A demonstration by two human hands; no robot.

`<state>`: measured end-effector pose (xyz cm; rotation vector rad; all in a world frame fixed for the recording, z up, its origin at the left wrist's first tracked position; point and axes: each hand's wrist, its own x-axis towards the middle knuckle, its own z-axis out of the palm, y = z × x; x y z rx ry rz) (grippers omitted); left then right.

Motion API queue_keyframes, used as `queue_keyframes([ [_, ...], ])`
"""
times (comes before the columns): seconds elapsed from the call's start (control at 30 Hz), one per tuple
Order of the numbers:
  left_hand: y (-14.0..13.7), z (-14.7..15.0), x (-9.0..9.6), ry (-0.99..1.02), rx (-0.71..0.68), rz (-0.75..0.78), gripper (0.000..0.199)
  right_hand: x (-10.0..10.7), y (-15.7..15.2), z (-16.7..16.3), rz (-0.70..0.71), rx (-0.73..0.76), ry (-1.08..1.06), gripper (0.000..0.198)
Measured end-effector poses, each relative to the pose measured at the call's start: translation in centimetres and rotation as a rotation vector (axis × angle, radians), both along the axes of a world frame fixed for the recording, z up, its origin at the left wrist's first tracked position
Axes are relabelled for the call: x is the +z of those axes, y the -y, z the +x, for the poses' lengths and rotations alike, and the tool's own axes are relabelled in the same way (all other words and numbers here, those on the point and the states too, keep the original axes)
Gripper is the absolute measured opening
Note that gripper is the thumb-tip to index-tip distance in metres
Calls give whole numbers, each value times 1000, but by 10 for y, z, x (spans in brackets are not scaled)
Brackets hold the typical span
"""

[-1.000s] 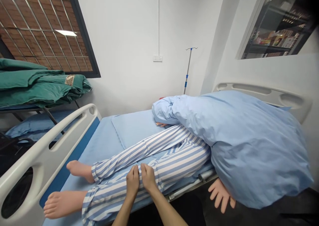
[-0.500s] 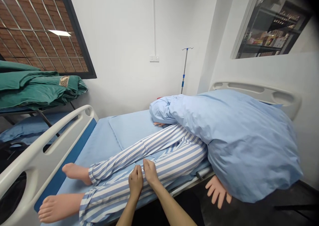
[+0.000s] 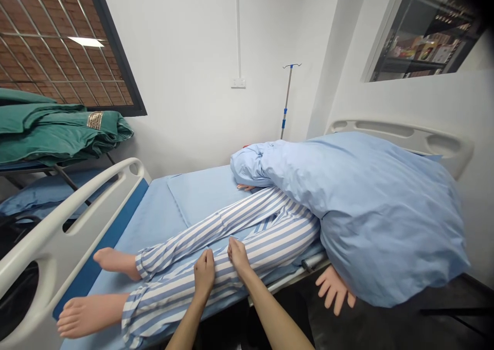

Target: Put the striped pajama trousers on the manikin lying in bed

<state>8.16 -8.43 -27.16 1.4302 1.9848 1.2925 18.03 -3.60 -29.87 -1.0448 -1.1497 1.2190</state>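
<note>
A manikin in blue-and-white striped trousers [image 3: 285,242] lies on the bed, bare feet [image 3: 90,314] toward the left end. Both of my hands are over its near leg, around the knee. My left hand [image 3: 204,273] is curled into a fist with nothing visible in it. To its right, my right hand [image 3: 238,255] also forms a fist, with a gap between the two. Whether the fists touch the trousers I cannot tell. A light blue quilt [image 3: 370,206] covers the manikin's upper body and head. One manikin hand [image 3: 335,289] hangs out below the quilt over the near edge.
The bed has a white footboard [image 3: 92,206] at left and a headboard [image 3: 409,134] at right. An IV pole [image 3: 287,100] stands behind it by the wall. Folded green bedding [image 3: 57,131] lies on a rack at far left. A dark bar [image 3: 459,312] crosses the lower right.
My fists have moved apart: the left slightly to the left, the right slightly to the right. The camera view has shifted a little. The manikin and quilt stay in place.
</note>
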Motion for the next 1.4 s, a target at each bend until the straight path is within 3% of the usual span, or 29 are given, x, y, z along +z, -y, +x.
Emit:
queue_keyframes([
  [0.13, -11, 6, 15, 197, -6, 39, 31, 4, 3, -3, 60, -6, 1, 41],
  [0.27, -22, 30, 19, 331, -100, 54, 33, 9, -4, 5, -165, 38, -255, 38],
  [0.37, -22, 44, 8, 144, -143, 36, 31, 21, -16, 29, -239, 14, -429, 37],
  [0.47, -20, 46, -2, -77, -130, 58, 29, 43, -25, 58, -123, -39, -415, 38],
  [0.6, -20, 35, -5, -151, -52, 17, 30, 65, -29, 73, -2, -27, -281, 40],
  [0.7, -19, 25, -5, -137, -54, -2, 30, 57, -23, 62, 38, 62, -111, 40],
  [0.83, -19, 21, -2, -21, -33, -6, 31, 27, -14, 42, 33, 146, 78, 42],
  [0.93, -23, 30, 4, 177, -44, 3, 31, 15, -12, 38, 5, 140, 76, 41],
  [1.1, -36, 67, 14, 433, -116, 43, 31, 15, -16, 44, -82, 158, -41, 39],
  [1.23, -35, 86, 9, 341, -77, 31, 31, 15, -16, 46, -34, 45, -17, 38],
  [1.4, -29, 87, -1, 128, -195, 42, 29, 35, -15, 59, 129, -36, 218, 39],
])
